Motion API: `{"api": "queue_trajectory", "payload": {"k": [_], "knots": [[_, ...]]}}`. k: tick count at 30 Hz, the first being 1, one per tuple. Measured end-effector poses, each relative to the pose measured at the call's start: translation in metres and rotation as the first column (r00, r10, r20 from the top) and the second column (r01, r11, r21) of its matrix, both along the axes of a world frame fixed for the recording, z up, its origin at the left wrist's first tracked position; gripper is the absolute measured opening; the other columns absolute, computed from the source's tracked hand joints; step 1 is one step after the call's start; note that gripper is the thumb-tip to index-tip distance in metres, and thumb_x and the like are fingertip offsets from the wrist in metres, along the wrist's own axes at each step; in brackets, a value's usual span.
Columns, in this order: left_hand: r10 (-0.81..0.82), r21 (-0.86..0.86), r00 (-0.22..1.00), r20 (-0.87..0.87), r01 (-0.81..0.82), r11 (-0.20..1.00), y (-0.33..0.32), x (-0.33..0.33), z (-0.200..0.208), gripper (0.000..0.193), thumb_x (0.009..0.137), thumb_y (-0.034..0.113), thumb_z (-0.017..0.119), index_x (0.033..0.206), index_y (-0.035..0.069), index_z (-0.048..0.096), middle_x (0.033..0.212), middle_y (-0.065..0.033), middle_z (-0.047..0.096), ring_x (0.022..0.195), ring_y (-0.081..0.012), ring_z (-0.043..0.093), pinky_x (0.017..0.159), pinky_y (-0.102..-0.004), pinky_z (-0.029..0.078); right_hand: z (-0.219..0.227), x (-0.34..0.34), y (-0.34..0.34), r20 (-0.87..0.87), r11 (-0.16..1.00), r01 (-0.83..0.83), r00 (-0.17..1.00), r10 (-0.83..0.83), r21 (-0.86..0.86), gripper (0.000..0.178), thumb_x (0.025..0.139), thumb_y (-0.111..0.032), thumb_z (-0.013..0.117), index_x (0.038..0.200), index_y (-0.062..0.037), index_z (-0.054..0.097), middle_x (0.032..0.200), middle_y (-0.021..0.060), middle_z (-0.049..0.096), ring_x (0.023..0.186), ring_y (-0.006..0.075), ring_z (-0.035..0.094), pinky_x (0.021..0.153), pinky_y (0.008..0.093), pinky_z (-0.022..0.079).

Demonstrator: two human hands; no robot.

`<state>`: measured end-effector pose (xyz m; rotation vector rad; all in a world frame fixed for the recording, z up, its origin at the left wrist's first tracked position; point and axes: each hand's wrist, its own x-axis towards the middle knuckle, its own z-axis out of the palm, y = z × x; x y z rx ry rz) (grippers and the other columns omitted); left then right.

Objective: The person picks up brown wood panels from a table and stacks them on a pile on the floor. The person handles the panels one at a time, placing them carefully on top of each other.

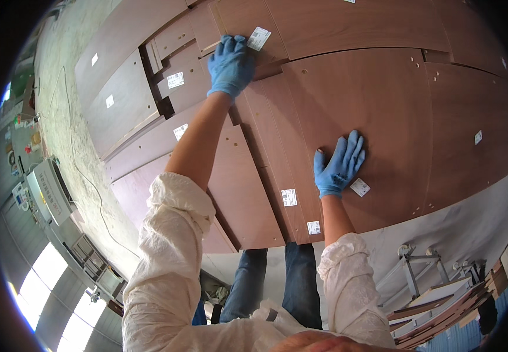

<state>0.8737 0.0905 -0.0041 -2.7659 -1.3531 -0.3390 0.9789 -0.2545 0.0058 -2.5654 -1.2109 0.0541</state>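
Both my hands wear blue gloves and rest on a broad layer of brown wood panels. At the far side, my left hand [230,66] has its fingers bent and held close together at the edge of a smaller brown panel [239,17]. A white label [258,38] lies beside those fingertips; the underside of the fingers is hidden. My right hand [339,164] lies flat, fingers stretched out and thumb apart, on a large brown panel [377,111]. Just below it on the right is another white label [360,187].
More labelled panels [125,100] lie on the left, with stepped gaps between them. A cable [84,170] runs along the pale floor [54,88]. A white machine [51,190] stands at the far left. Metal frames [421,267] and stacked boards [435,311] stand at the lower right.
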Motion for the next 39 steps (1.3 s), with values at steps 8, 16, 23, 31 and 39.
{"api": "queue_trajectory", "payload": {"k": [8,16,23,31,39], "knots": [[0.021,-0.140,0.999,0.034,-0.016,0.990,-0.007,-0.006,0.017,0.052,0.087,0.036,0.059,0.134,0.012,0.055,0.138,-0.0188,0.053,0.129,-0.0398,0.049,0.101,-0.0522,0.042,0.003,-0.005,-0.001,0.026,0.999,-0.024,0.999,0.023,0.035,0.056,0.086,-0.039,0.064,0.123,0.0022,0.054,0.150,0.0256,0.042,0.142,0.0448,0.035,0.114,0.0591,0.025],[0.042,-0.294,0.912,0.408,0.088,0.952,-0.137,-0.092,0.084,0.050,0.087,0.014,0.068,0.135,0.003,0.058,0.137,-0.0294,0.053,0.130,-0.0459,0.049,0.108,-0.0485,0.041,0.007,-0.011,-0.009,0.077,0.995,-0.051,0.996,0.044,0.091,0.056,0.088,-0.038,0.064,0.125,0.0026,0.053,0.150,0.0250,0.042,0.143,0.0446,0.034,0.113,0.0590,0.026],[0.449,-0.673,0.892,0.056,-0.298,0.676,-0.385,-0.336,0.193,0.050,0.087,0.013,0.066,0.136,0.000,0.057,0.143,-0.0270,0.051,0.136,-0.0427,0.045,0.112,-0.0468,0.038,0.029,-0.006,-0.022,-0.031,0.985,-0.110,0.993,0.115,0.136,0.062,0.087,-0.038,0.067,0.133,0.0010,0.050,0.153,0.0253,0.037,0.142,0.0459,0.033,0.112,0.0594,0.029],[0.891,-0.636,-0.013,-0.453,-0.696,-0.333,-0.698,-0.573,0.300,0.056,0.084,0.030,0.068,0.128,-0.003,0.062,0.125,-0.0229,0.066,0.118,-0.0349,0.062,0.102,-0.0385,0.048,0.138,-0.039,-0.075,-0.393,0.988,-0.150,0.907,0.149,0.030,0.061,0.099,-0.039,0.058,0.141,0.0034,0.049,0.152,0.0246,0.042,0.141,0.0379,0.041,0.116,0.0460,0.034],[0.822,-0.779,-0.518,-0.237,-0.405,-0.479,-0.762,-0.667,0.326,0.044,0.090,0.039,0.066,0.119,0.006,0.066,0.107,-0.0139,0.069,0.091,-0.0279,0.066,0.074,-0.0395,0.052,0.204,-0.137,-0.243,-0.670,0.947,-0.198,0.742,-0.023,-0.252,0.057,0.102,-0.037,0.054,0.136,0.0093,0.053,0.139,0.0274,0.055,0.122,0.0376,0.058,0.104,0.0399,0.047]]}}
